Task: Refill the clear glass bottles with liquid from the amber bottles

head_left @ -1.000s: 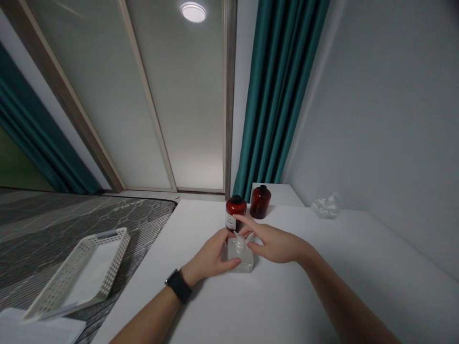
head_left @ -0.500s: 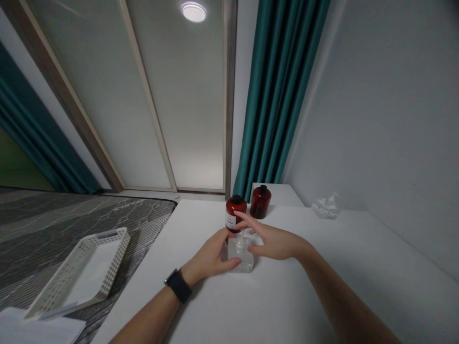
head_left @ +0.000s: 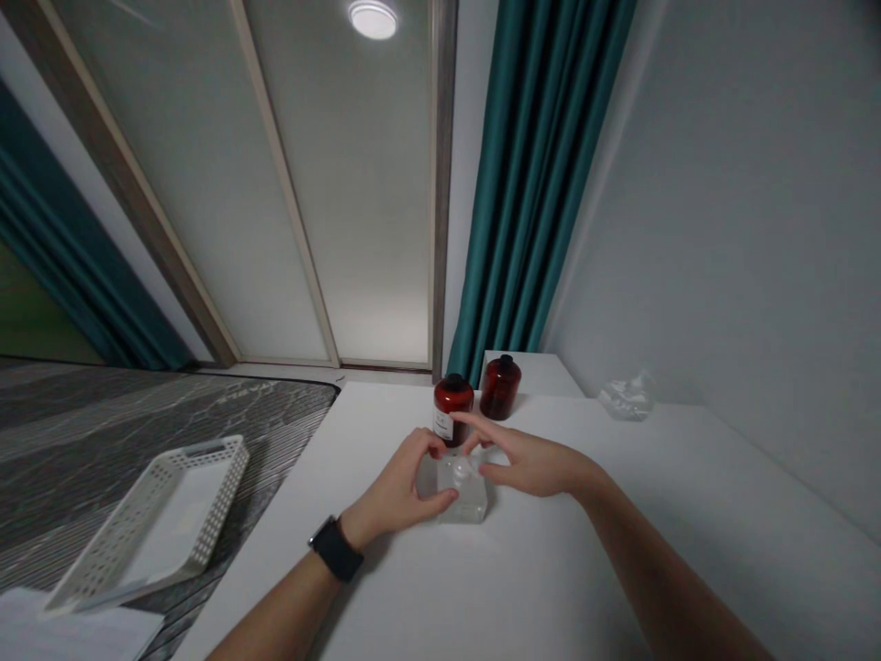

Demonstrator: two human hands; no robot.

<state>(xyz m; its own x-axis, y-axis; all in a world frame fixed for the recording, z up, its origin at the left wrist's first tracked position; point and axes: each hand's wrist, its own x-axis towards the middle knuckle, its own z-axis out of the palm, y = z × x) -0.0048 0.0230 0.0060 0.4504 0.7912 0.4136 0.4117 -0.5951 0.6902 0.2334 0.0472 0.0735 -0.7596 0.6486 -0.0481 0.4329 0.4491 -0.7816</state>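
Note:
A clear, square-based container (head_left: 466, 503) with a rounded knob-like part on top sits on the white table between my hands. My left hand (head_left: 403, 487) curves around its left side in a wide C, thumb and fingers apart, the thumb close to its front. My right hand (head_left: 519, 456) is at its upper right with index finger stretched out and thumb apart; nothing is plainly held in it. Just behind stands a red-brown bottle (head_left: 452, 397) with a black top and a white label, partly covered by my right fingers. A second red-brown bottle (head_left: 500, 389) stands farther back.
Crumpled clear plastic (head_left: 626, 398) lies by the wall at the table's (head_left: 537, 588) right rear. Left of the table, lower down, are a white perforated basket (head_left: 224, 509) and white sheets (head_left: 75, 629). A teal curtain (head_left: 529, 229) hangs behind.
My left hand has shifted slightly left, and its fingers have opened wider around the clear container. My right hand has barely moved. The bottles have stayed in place.

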